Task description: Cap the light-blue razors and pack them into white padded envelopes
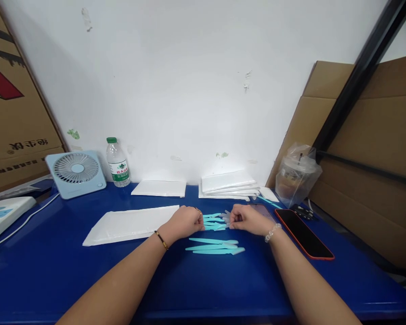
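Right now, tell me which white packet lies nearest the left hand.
The long white packet lying just left of the left hand; the other single packet and the stack lie farther back, by the wall.

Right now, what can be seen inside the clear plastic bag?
The plastic bag holds a pale-lidded cup with brownish contents. Its far side is hidden; wrinkled plastic obscures details.

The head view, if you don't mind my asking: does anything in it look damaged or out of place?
Yes, mildly. The wall is marred by peeled-looking patches and green remnants lower down. One teal stick lies askew near the bagged cup, apart from the other sticks.
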Demonstrator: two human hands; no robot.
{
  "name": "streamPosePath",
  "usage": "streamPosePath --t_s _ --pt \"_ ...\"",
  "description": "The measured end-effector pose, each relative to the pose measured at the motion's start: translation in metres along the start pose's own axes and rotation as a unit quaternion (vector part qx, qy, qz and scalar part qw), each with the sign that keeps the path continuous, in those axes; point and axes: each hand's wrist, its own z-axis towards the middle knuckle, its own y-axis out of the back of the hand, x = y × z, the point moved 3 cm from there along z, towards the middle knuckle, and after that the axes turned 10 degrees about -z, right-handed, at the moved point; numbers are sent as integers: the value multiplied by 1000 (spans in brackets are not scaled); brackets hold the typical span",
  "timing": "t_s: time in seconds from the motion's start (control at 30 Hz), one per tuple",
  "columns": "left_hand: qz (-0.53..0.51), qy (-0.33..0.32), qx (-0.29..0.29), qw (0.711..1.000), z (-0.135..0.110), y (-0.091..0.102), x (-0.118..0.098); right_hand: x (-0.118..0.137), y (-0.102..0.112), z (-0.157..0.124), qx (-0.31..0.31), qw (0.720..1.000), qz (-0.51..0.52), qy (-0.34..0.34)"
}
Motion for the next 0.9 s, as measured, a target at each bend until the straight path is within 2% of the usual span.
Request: streamPosePath --t_s 0.1,0.17,0.33,0.43,0.53,0.67,0.8,0.9 --pt "1 21 -32 999 2 6 7 -7 8 -1 -48 998 -3 -29" --pt "-7 17 -30 999 1 7 7 -5 11 -4 -49 999 -4 -21" --pt "-50 -47 52 996 -6 1 -8 16 2 -11 92 993 23 66" --pt "-65 -52 93 992 -8 -4 -13 22 -4 -11 115 991 -7 74" --pt "-66 -39 94 993 -7 -5 -13 21 -5 -8 88 994 -19 68" --pt "-32 -9 38 999 -3 2 -5 8 0 -6 34 999 -13 30" --pt "7 30 8 999 -3 12 5 -6 5 -4 -21 1000 -4 -9" --pt "-23 15 -5 1000 -6 17 2 -9 6 -3 -40 999 7 -8"
